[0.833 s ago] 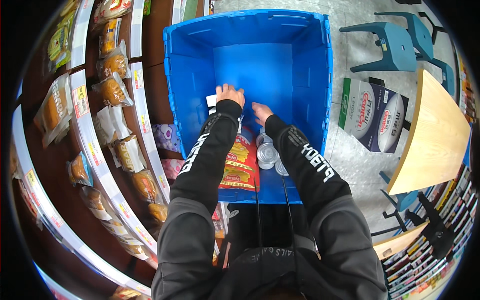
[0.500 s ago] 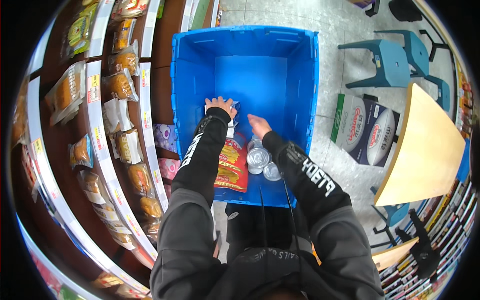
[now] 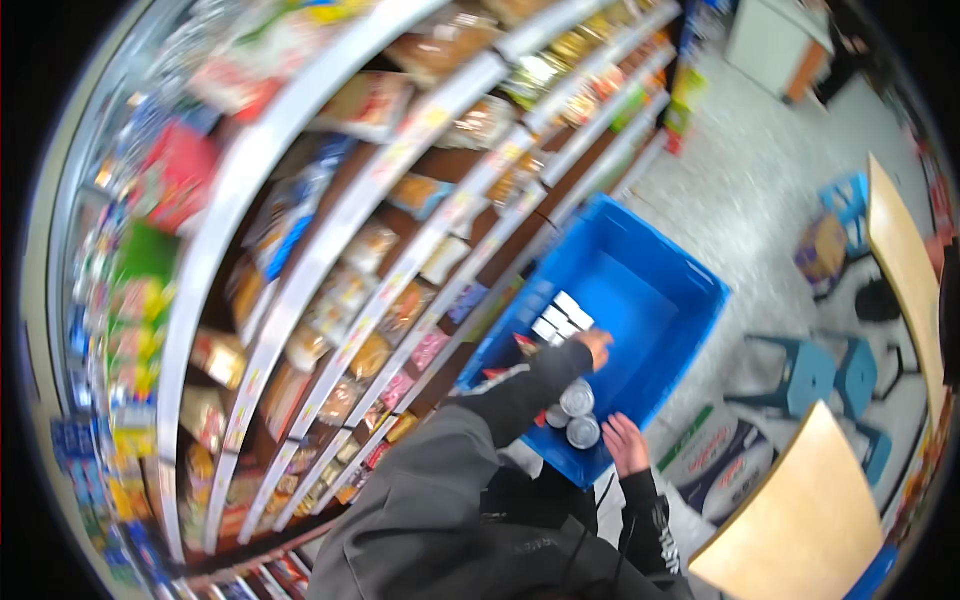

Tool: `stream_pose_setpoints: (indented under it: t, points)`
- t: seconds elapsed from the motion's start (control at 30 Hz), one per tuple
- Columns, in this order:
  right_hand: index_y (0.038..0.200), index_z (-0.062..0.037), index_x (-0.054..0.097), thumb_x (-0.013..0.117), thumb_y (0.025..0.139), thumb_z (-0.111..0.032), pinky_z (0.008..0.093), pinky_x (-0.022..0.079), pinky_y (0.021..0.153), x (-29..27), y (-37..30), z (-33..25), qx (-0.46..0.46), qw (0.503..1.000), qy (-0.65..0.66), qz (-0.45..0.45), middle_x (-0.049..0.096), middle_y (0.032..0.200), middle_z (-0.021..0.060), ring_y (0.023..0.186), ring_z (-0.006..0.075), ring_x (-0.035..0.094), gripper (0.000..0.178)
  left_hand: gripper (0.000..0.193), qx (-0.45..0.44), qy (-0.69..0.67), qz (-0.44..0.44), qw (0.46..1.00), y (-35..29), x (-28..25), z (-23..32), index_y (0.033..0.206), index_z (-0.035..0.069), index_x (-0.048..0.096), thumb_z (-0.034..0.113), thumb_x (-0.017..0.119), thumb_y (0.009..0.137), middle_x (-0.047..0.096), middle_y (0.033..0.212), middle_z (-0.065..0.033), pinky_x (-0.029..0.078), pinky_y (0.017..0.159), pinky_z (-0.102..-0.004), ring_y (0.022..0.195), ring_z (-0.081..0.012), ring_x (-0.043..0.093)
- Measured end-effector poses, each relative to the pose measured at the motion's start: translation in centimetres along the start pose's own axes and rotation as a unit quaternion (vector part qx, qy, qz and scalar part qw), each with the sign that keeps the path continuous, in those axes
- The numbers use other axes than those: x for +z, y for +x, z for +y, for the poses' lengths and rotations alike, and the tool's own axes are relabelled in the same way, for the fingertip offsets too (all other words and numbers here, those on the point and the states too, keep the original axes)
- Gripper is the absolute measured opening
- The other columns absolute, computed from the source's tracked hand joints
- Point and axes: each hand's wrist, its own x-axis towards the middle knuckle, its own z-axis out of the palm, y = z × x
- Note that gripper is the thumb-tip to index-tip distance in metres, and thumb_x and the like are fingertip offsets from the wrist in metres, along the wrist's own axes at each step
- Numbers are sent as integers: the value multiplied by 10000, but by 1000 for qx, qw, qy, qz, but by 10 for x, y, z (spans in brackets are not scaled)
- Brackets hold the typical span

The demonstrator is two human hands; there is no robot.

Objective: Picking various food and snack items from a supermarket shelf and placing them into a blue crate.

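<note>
Over the inside of a blue plastic crate (image 3: 680,262) reaches my left hand (image 3: 595,348), small and blurred, its fingers mostly hidden. Just to its left lie several white boxes (image 3: 562,319) in the crate. Bits of red snack packaging (image 3: 524,345) show beside my left sleeve, which covers the rest. Two silver cans stand in the near part: an upper can (image 3: 577,398) and a lower can (image 3: 583,433). My right hand (image 3: 627,446) is by the crate's near right rim, fingers stretched out, with nothing in it; whether it touches the rim I cannot tell.
Shelves of packaged bread (image 3: 370,355) run close along the crate's left side. To the right are teal stools (image 3: 800,375), a printed carton (image 3: 715,465) on the floor and a light wooden tabletop (image 3: 800,500). A white cabinet (image 3: 775,45) stands far off.
The view has swung, so the crate now appears tilted and further right. My right hand has moved out from above the cans to the rim. My left hand has come off the boxes.
</note>
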Motion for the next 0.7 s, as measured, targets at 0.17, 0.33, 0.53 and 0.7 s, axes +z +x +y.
stream_pose_setpoints:
  t: [0.17, 0.33, 0.53, 0.7]
  points:
    - [1251, -99, 406, 524, 819, -351, 412, 382, 902, -45, -16, 37, 44, 991, -46, 116, 401, 1286, 96, 1086, 252, 449, 514, 188, 106, -150, 139, 973, -138, -5, 12, 980, 81, 546, 93, 533, 793, 577, 834, -128, 465, 683, -376, 792, -294, 578]
    - [1222, -99, 424, 526, 807, -360, 400, 388, 873, -18, -21, 62, 37, 983, -151, 95, 431, 1246, 85, 1038, 247, 463, 501, 174, -116, -191, 247, 943, -341, 25, -46, 962, 59, 576, 129, 536, 809, 601, 842, -130, 487, 674, -346, 760, -277, 596]
    - [1169, -80, 439, 511, 804, -262, 391, 456, 743, 68, -23, 136, 70, 965, -248, -50, 508, 1076, 97, 879, 242, 527, 414, 230, -427, -152, 253, 855, -571, 87, -65, 952, 75, 599, 227, 534, 793, 621, 864, -142, 480, 712, -365, 803, -302, 596]
    - [1092, -80, 481, 499, 821, -196, 372, 476, 683, 138, -34, 231, 175, 912, -333, -161, 533, 986, 118, 835, 264, 559, 295, 262, -482, -278, 388, 735, -665, 160, -45, 978, 75, 598, 274, 538, 819, 629, 890, -141, 486, 701, -355, 786, -280, 612]
